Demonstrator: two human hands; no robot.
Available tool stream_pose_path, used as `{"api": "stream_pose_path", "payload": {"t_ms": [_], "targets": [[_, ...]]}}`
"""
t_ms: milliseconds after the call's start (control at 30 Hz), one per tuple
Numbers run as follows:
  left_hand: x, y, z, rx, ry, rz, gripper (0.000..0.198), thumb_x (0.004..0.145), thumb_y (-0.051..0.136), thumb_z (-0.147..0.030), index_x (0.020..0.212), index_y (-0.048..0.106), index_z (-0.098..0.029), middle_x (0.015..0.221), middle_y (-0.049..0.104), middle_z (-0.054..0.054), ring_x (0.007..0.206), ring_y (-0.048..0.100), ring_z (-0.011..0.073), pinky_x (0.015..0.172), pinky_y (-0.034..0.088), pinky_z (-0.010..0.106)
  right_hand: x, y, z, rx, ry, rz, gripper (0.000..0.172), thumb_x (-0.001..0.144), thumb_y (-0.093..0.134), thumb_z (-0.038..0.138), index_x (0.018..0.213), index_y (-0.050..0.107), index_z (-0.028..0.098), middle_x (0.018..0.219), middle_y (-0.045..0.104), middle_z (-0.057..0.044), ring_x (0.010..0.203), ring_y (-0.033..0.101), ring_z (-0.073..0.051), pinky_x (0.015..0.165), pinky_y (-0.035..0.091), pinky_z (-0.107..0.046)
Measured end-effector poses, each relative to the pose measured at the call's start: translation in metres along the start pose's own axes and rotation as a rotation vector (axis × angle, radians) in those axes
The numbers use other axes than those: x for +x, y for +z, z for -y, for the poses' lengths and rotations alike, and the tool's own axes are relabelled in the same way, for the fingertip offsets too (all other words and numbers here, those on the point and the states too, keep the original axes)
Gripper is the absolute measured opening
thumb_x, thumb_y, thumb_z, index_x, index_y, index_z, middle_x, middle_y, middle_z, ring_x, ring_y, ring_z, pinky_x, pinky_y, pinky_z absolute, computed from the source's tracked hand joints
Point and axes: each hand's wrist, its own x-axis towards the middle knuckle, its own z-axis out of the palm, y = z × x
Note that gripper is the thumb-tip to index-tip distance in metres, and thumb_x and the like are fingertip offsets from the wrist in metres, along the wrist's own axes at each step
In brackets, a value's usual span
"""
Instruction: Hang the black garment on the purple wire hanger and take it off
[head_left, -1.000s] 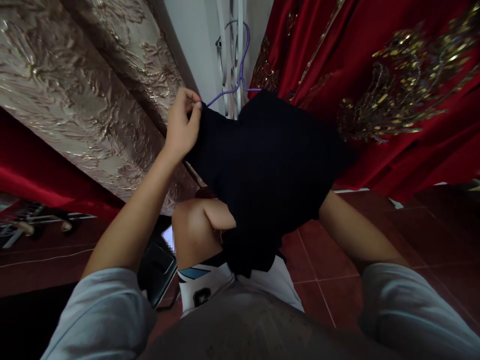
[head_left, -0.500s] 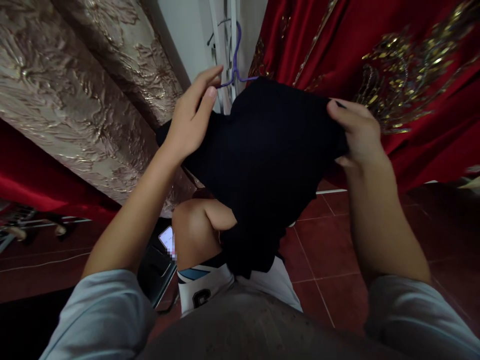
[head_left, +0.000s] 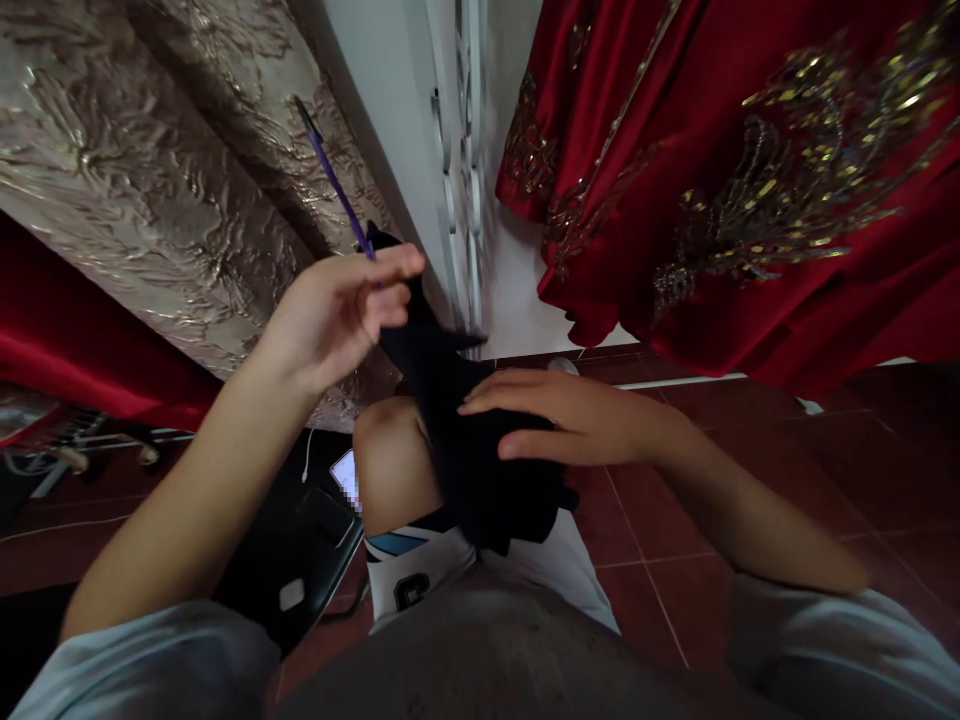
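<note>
A black garment lies bunched across my lap, its upper part rising toward my left hand. That hand has its fingers closed round a purple clothes hanger, whose stem sticks out up and to the left. The hanger's lower part is hidden behind the hand and the dark cloth, so I cannot tell how much of it sits inside the garment. My right hand rests on the garment, fingers stretched out and slightly apart, gripping nothing.
Red cloth with gold sequins hangs at the right, and embossed beige cloth hangs at the left. White metal bars stand between them. On a black surface beside my knee lies a lit phone. Red tiles cover the floor.
The garment has dropped from between my raised hands onto my lap. My left hand has taken the hanger and tilted it left; my right hand has let go of the garment's edge and moved inward.
</note>
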Motion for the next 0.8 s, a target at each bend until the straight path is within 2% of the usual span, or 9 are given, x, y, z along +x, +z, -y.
{"api": "stream_pose_path", "payload": {"t_ms": [100,200,267,333,433,533,667,733,800], "targets": [[-0.024,-0.021,0.002,0.305,-0.160,0.257,0.040,0.085,0.064,-0.027,0.125,0.071,-0.029,0.086,0.075,0.006,0.044,0.046,0.0110,0.046,0.047,0.030,0.006,-0.012,-0.026,-0.046,0.029,-0.275,0.038,0.100,0.057,0.043,0.137,0.062,0.040,0.137,0.064,0.001,0.131,0.059,-0.021,0.116,0.045,-0.040],[-0.035,-0.042,0.004,0.603,-0.121,0.362,0.033,0.087,0.064,-0.038,0.118,0.074,-0.032,0.076,0.072,0.005,0.051,0.055,0.0149,0.045,0.043,0.028,0.009,-0.020,-0.067,-0.084,0.148,-0.557,0.056,0.092,0.067,0.048,0.146,0.055,0.036,0.152,0.052,-0.003,0.149,0.041,-0.026,0.125,0.033,-0.047],[-0.032,-0.052,0.006,0.671,-0.048,0.280,0.026,0.086,0.063,-0.039,0.105,0.078,-0.030,0.078,0.073,0.007,0.064,0.065,0.0198,0.052,0.050,0.031,0.011,-0.016,-0.089,0.054,0.214,-0.541,0.052,0.088,0.070,0.053,0.134,0.065,0.031,0.140,0.062,-0.005,0.140,0.050,-0.028,0.119,0.040,-0.047],[-0.022,-0.061,0.010,0.639,0.006,0.158,0.026,0.085,0.064,-0.040,0.102,0.078,-0.028,0.082,0.074,0.009,0.069,0.068,0.0227,0.061,0.055,0.038,0.015,-0.008,-0.102,0.264,0.287,-0.504,0.038,0.085,0.071,0.056,0.106,0.074,0.024,0.107,0.073,-0.005,0.108,0.067,-0.025,0.098,0.054,-0.042],[0.000,-0.074,0.018,0.487,0.089,-0.080,0.033,0.084,0.069,-0.041,0.115,0.071,-0.030,0.096,0.076,0.007,0.076,0.069,0.0227,0.076,0.059,0.047,0.028,-0.012,-0.101,0.463,0.346,-0.641,0.041,0.084,0.067,0.063,0.089,0.067,0.023,0.082,0.070,-0.002,0.079,0.066,-0.019,0.074,0.056,-0.034],[0.015,-0.077,0.026,0.392,0.353,-0.338,0.045,0.083,0.075,-0.045,0.123,0.059,-0.031,0.116,0.072,0.002,0.104,0.069,0.0233,0.097,0.056,0.047,0.049,-0.046,-0.091,0.487,0.297,-0.878,0.048,0.081,0.061,0.072,0.093,0.059,0.026,0.090,0.070,-0.003,0.091,0.068,-0.021,0.079,0.057,-0.037],[0.004,-0.053,0.034,0.634,0.831,-0.687,0.036,0.104,0.046,-0.044,0.137,0.052,-0.030,0.133,0.061,0.002,0.120,0.062,0.0211,0.108,0.049,0.044,0.068,-0.099,-0.081,0.448,0.256,-1.132,0.049,0.064,0.067,0.074,0.082,0.056,0.031,0.097,0.071,-0.007,0.102,0.064,-0.027,0.079,0.057,-0.041],[-0.006,-0.036,0.041,0.866,0.846,-0.607,0.037,0.108,0.038,-0.041,0.140,0.054,-0.032,0.132,0.063,0.002,0.111,0.065,0.0206,0.105,0.049,0.041,0.065,-0.106,-0.078,0.391,0.237,-1.235,0.045,0.066,0.065,0.073,0.083,0.056,0.033,0.100,0.071,-0.006,0.103,0.064,-0.027,0.076,0.058,-0.041],[-0.009,-0.021,0.053,1.079,0.705,-0.338,0.040,0.106,0.040,-0.039,0.143,0.054,-0.031,0.126,0.068,0.004,0.102,0.069,0.0224,0.094,0.052,0.040,0.053,-0.098,-0.076,0.328,0.207,-1.316,0.040,0.075,0.060,0.071,0.084,0.056,0.032,0.100,0.070,-0.006,0.101,0.065,-0.026,0.075,0.058,-0.041]]}}
